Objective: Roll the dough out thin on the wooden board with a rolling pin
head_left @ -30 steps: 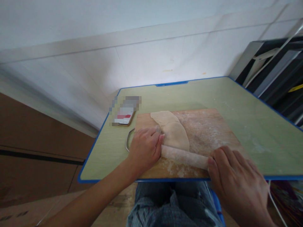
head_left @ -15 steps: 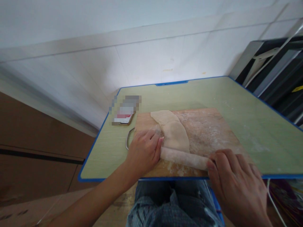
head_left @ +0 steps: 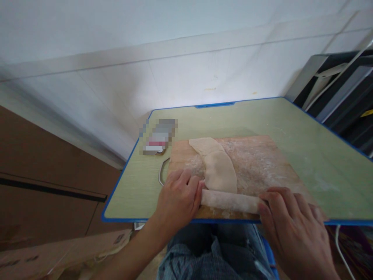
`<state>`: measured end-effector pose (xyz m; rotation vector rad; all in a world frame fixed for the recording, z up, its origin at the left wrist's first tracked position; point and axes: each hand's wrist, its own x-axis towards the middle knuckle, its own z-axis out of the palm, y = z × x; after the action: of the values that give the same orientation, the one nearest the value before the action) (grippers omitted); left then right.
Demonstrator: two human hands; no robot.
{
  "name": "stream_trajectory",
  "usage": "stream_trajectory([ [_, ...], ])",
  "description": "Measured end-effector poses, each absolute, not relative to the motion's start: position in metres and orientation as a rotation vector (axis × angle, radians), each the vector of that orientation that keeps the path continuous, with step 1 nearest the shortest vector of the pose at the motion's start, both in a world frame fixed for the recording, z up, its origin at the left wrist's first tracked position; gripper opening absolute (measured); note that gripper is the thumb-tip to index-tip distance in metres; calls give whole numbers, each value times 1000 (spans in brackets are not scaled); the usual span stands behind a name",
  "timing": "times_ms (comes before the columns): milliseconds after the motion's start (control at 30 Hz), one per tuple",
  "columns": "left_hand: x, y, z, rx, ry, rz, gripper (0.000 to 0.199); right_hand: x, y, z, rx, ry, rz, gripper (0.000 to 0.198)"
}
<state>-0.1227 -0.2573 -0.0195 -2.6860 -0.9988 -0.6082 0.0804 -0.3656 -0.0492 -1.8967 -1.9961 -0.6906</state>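
Note:
A flour-dusted rolling pin (head_left: 231, 201) lies across the near part of a wooden board (head_left: 262, 163), roughly parallel to the table's front edge. My left hand (head_left: 182, 196) is closed round its left end. At the right end, my right hand (head_left: 291, 217) is wrapped over the pin with the fingers curled. Just beyond the pin stretches a flat, pale sheet of dough (head_left: 220, 169), curving away to the board's far left edge. Its near edge meets the pin; whether any dough lies under or around the pin I cannot tell.
The board rests on a green table (head_left: 247, 116) with a blue rim, against a white wall. A blurred flat object (head_left: 160, 136) lies at the left, near the board's metal handle (head_left: 161, 175). Dark panels (head_left: 349, 89) lean at the right. Loose flour dusts the board.
The pin's left end has come slightly nearer to me along with my left hand, so the pin lies more level. Both hands keep their grip. The view has shifted a little.

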Motion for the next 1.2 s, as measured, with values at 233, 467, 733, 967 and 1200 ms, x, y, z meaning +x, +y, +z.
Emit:
stream_trajectory([
  [233,-118,-262,-24,-2577,-1169,-586,38,88,-339,-36,-1832,-2081,-645,31],
  [467,-117,-256,-23,-2581,-1334,-525,37,101,-295,-8,-1911,-2393,-422,45],
  [733,-111,-253,-20,-2544,-1528,-443,38,108,-241,9,-1821,-2623,-156,49],
  [967,-109,-255,-19,-2496,-1517,-409,38,115,-212,-8,-1583,-2513,-102,41],
  [1200,-107,-265,-18,-2375,-1458,-413,36,119,-226,-32,-1641,-2465,-192,51],
])
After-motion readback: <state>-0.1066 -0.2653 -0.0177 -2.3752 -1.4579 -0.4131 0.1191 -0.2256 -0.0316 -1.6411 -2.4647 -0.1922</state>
